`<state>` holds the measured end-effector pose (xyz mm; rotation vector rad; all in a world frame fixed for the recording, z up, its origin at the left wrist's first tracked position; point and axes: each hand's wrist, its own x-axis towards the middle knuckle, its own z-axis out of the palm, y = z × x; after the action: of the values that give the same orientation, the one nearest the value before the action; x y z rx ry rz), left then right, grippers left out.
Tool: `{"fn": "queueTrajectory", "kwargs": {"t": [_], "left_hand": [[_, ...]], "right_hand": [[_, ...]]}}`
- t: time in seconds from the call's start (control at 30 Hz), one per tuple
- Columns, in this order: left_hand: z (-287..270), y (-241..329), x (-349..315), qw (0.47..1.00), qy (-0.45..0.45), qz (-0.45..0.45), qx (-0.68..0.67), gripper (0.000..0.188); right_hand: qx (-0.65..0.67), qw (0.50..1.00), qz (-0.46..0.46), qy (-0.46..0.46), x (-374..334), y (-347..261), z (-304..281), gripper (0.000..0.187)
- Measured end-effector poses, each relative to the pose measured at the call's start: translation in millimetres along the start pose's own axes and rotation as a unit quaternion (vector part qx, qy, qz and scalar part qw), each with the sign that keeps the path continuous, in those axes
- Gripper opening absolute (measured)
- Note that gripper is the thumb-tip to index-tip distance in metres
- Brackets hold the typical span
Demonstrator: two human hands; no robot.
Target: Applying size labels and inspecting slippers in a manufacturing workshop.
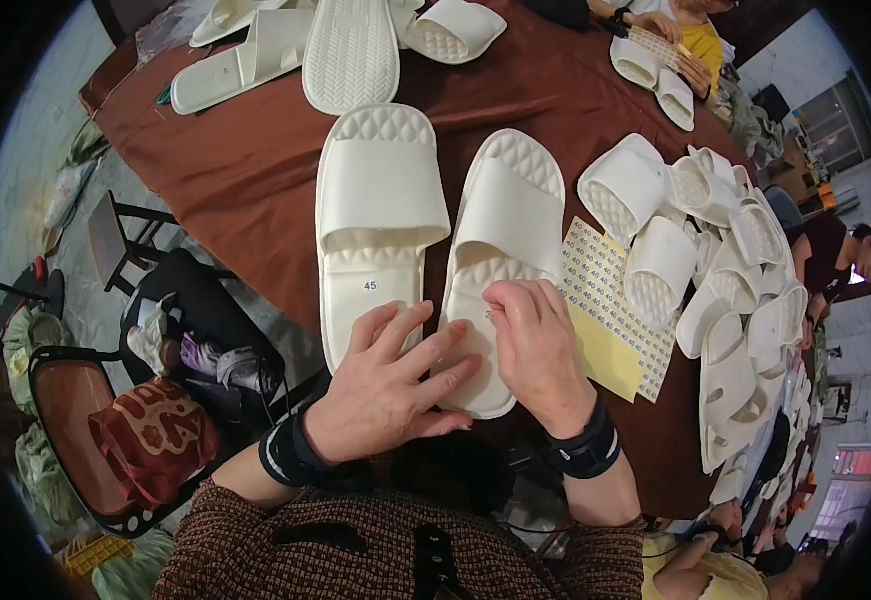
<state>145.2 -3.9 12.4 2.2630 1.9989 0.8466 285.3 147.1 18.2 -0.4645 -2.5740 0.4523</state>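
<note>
Both hands (543, 345) on wht slippers (380, 190), label sheets (605, 290) nr R.

A brown-and-black checked top (355, 565) is worn, its sleeves (217, 535) ending near the elbows. Pale edging is seen on the dark left wristband (291, 448) and right wristband (585, 449) — a black strap (436, 560) is worn in front.

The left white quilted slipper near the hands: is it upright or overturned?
Upright: this white quilted slipper shows its strap and insole facing up.
</note>
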Motion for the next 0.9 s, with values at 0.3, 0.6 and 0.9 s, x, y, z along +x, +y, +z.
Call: {"fn": "queueTrajectory", "kwargs": {"t": [0.3, 0.6, 0.9], "left_hand": [[-0.9, -0.2, 0.4, 1.000, -0.008, -0.003, 0.003, 0.061], [-2.3, -0.2, 0.3, 1.000, -0.013, -0.004, 0.003, 0.059], [-1.7, 1.0, 2.3, 1.000, -0.012, -0.001, 0.004, 0.059]], "right_hand": [[0.001, 1.000, -0.010, 0.003, -0.6, 0.2, 0.0, 0.028], [0.006, 1.000, -0.001, -0.012, 1.4, -0.6, 0.1, 0.028], [0.024, 1.000, 0.004, -0.003, 0.9, 3.1, 0.3, 0.026]]}}
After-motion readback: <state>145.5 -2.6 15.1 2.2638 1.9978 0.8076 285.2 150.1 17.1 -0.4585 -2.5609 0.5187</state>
